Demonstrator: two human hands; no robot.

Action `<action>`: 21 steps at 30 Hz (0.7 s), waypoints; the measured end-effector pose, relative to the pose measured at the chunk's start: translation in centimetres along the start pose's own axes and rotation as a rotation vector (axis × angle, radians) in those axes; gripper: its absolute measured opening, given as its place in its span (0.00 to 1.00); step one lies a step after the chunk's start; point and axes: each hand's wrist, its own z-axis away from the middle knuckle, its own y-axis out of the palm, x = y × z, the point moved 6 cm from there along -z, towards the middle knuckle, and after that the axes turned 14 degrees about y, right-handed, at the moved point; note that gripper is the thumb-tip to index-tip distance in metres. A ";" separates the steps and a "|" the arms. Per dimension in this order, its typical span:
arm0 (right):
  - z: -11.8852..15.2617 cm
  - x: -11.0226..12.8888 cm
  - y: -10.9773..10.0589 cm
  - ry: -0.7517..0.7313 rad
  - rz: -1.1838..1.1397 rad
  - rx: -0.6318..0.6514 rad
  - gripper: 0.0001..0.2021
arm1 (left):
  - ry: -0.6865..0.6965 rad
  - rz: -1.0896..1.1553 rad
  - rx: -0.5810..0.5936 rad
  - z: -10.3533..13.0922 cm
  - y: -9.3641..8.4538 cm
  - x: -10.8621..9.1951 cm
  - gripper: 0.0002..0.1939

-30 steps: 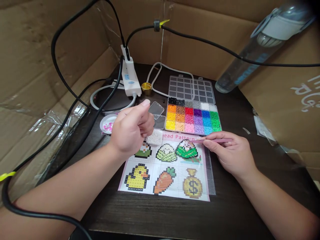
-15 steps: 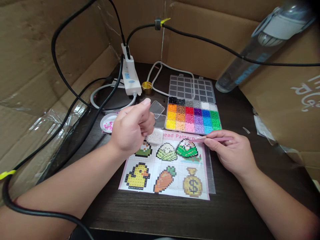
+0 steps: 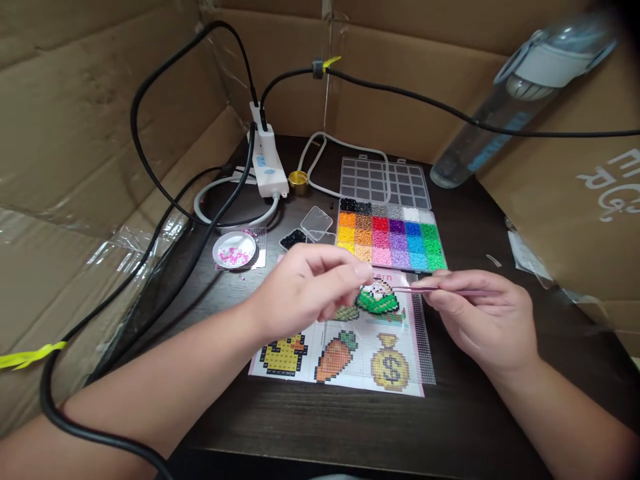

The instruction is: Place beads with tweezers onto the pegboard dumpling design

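- The left hand (image 3: 313, 290) has its fingers curled, with thumb and forefinger drawn together; I cannot tell whether anything is pinched there.
- The right hand (image 3: 483, 327) grasps slim pink tweezers (image 3: 423, 289), smooth and roughly level; their tips point at the right side of the beadwork (image 3: 379, 303), but contact cannot be made out.
- The beadwork, a rounded mound of tiny beads, glossy green below, white and pinkish above, edged in black, sits on a clear pegboard (image 3: 429, 353) with a fine knobbly grid.
- Beneath the pegboard lies a flat paper sheet (image 3: 311, 357), printed with a squared yellow duck (image 3: 284, 353), an orange carrot (image 3: 335, 360) and a round-bellied money bag (image 3: 390, 365).
- Behind it, a rectangular plastic bead box (image 3: 390, 233) holds grainy colours in square cells, its see-through lid (image 3: 385, 183) folded back.
- Left of the box, a small clear case (image 3: 294, 239) contains black beads; farther left, a round white dish (image 3: 235, 251) of pink ones rests on a second pegboard (image 3: 261, 239).
- A shiny gold cup (image 3: 299, 182) stands beside the white power strip (image 3: 270, 167).
- A clear cylindrical bottle (image 3: 500, 120) leans behind, within creased cardboard (image 3: 390, 33) walls around the dark, wood-grained worktop (image 3: 300, 427).
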 end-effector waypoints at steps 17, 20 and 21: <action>1.8 3.1 1.9 -0.217 -0.061 0.134 0.18 | -0.252 0.258 0.142 1.1 2.9 2.2 0.09; 1.8 3.0 1.8 -0.207 -0.067 0.120 0.17 | -0.291 0.346 0.116 1.1 3.0 2.4 0.09; 1.7 2.9 1.9 -0.195 -0.081 0.122 0.17 | -0.306 0.368 0.106 1.1 3.0 2.5 0.09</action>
